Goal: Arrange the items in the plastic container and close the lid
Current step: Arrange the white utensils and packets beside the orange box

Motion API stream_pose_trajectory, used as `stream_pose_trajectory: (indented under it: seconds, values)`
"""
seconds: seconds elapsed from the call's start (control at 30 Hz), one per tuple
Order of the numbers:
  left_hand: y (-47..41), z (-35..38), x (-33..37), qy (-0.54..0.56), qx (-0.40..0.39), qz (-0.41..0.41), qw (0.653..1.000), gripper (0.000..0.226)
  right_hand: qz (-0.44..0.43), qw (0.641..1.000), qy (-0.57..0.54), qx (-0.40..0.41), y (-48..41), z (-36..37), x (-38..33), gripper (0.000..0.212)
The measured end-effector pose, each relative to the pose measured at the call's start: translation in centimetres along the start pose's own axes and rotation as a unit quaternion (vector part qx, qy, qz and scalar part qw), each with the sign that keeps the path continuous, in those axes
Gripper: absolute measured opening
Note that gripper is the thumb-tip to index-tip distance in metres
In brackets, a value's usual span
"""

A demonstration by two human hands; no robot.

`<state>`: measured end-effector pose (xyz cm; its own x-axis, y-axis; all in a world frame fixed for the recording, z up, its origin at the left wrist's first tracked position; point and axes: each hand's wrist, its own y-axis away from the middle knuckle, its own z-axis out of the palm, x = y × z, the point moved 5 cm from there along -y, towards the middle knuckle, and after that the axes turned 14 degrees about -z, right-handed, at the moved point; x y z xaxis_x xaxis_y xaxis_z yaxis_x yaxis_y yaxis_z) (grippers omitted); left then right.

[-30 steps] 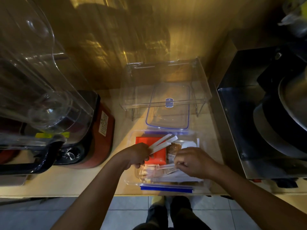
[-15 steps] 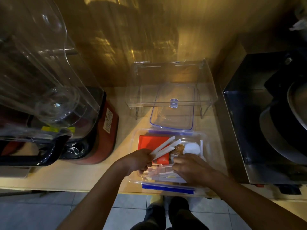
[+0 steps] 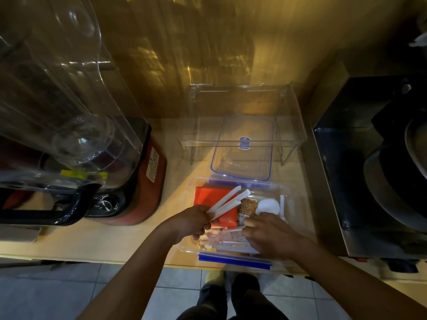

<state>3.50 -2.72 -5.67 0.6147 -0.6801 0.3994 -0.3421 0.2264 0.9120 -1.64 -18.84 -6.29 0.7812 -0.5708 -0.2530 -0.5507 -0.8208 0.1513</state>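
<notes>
Left hand (image 3: 189, 224) grips three white sticks (image 3: 227, 200); right hand (image 3: 270, 235) lies in one plastic container (image 3: 287, 195), grip unclear; one lid (image 3: 242, 167) at twelve o'clock.

I see a pale wooden counter (image 3: 129, 239) that runs from left to right. Behind it is a wall of glossy brown wood (image 3: 208, 54), which catches warm yellow light in broken reflections. The light is dim and falls mostly on the middle of the counter. Below the counter edge, the floor (image 3: 57, 294) has large grey-white tiles. On the left stands a blender with a red base (image 3: 152, 181) and a big clear jug (image 3: 57, 88). At the back a clear plastic stand (image 3: 242, 107) rests on thin legs. On the right is a dark steel box (image 3: 335, 204) with a round black pan (image 3: 397, 192) in it.
</notes>
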Motion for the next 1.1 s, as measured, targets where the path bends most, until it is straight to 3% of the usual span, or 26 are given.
stream_pose_trajectory:
  seconds: [0.17,0.27,0.37,0.53,0.67,0.8,0.9,1.0,1.1]
  values:
    - [0.0,0.0,-0.1,0.000,0.000,-0.005,1.000,0.016,0.014,1.000,0.000,0.017,-0.2,-0.5,0.0,0.025]
    - [0.2,-0.1,0.0,-0.029,0.014,0.009,0.999,0.018,0.026,0.993,-0.045,0.108,0.0,-2.2,0.2,0.007]
    - [0.5,-0.2,0.2,-0.074,0.025,0.032,0.996,0.017,0.070,0.977,-0.140,0.146,0.4,-3.2,1.1,0.011]
    - [0.8,-0.3,0.7,-0.094,0.052,0.065,0.992,0.021,0.188,0.919,-0.274,0.212,1.9,-3.9,3.0,0.005]
    - [0.6,-0.1,1.0,-0.239,0.102,0.105,0.960,0.031,0.264,0.881,-0.251,0.302,2.4,-5.3,4.2,0.015]
    - [0.4,1.0,0.6,-0.359,0.094,0.134,0.919,0.030,0.266,0.911,-0.204,0.240,1.3,-5.3,5.0,0.010]
    - [0.3,1.9,0.5,-0.398,0.082,0.165,0.899,0.030,0.256,0.935,-0.174,0.173,0.5,-4.5,5.1,0.025]
    - [0.0,2.0,0.6,-0.404,0.144,0.188,0.884,0.026,0.261,0.939,-0.136,0.181,0.6,-4.4,4.7,0.021]
    - [-0.1,2.3,0.5,-0.453,0.240,0.221,0.829,0.025,0.216,0.954,-0.132,0.160,1.1,-4.2,3.9,0.011]
